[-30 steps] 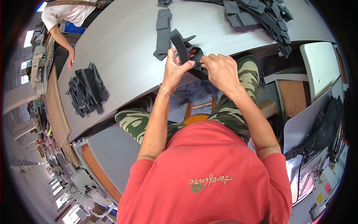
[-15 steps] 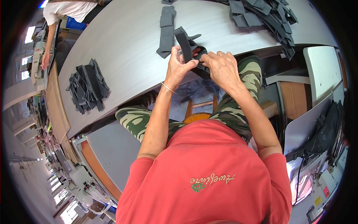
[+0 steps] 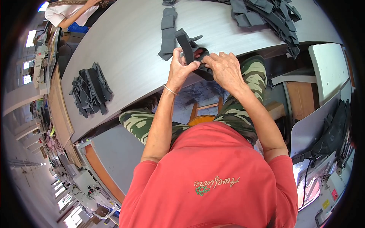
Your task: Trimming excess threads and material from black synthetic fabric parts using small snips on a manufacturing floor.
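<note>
Strap (image 3: pixel 189 47) sits at the near edge of the grey table (image 3: pixel 125 41), pinched between both your hands. Your left hand (image 3: pixel 180 68) is closed on its upright end; your right hand (image 3: pixel 224 68) presses its lower part flat. Keep both grips tight and the fold square. Finished stack (image 3: pixel 90 90) lies well left, loose pile (image 3: pixel 266 15) far right, flat pieces (image 3: pixel 167 32) just behind. Nothing blocks you.

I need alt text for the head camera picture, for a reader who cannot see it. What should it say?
Seen from above, a person in a red shirt holds a dark grey fabric piece with the left hand and right hand at the edge of a grey table. Stacks of similar pieces lie to the left and a heap at the upper right.
</note>
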A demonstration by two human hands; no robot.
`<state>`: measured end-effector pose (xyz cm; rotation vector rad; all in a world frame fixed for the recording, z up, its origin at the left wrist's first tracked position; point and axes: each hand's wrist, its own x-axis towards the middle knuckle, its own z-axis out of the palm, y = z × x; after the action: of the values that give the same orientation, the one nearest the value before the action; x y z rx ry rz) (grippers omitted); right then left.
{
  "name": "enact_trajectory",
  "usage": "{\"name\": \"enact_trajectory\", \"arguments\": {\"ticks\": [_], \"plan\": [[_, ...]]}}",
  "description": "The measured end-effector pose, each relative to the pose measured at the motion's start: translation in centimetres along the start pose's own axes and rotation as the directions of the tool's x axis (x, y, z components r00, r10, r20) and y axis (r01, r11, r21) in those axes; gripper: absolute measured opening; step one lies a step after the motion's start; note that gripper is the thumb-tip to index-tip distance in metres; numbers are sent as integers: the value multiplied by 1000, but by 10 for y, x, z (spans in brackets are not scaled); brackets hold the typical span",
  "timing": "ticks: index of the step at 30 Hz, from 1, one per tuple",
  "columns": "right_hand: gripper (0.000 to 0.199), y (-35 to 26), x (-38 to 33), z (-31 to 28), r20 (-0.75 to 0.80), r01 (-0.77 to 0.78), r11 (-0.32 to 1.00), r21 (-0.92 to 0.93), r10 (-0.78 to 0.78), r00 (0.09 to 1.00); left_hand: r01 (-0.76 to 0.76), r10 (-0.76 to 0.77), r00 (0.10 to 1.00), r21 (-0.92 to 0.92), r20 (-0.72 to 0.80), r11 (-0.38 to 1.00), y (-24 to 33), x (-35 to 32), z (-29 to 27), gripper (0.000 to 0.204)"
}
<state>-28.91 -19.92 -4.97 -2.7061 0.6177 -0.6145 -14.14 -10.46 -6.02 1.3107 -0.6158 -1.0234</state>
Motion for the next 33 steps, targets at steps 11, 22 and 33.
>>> {"name": "enact_trajectory", "arguments": {"ticks": [11,22,33], "plan": [[10,0,0,2,55,-28,999,16,27,998,0,0,1000,14,11,1000,-1,-3,-1,51],[15,3,-3,-5,108,-347,802,486,339,934,-15,17,999,-66,31,998,2,-1,-6,50],[25,54,-40,5,98,-448,601,662,524,846,112,-288,779,328,557,938,51,-62,-21,57]]}}
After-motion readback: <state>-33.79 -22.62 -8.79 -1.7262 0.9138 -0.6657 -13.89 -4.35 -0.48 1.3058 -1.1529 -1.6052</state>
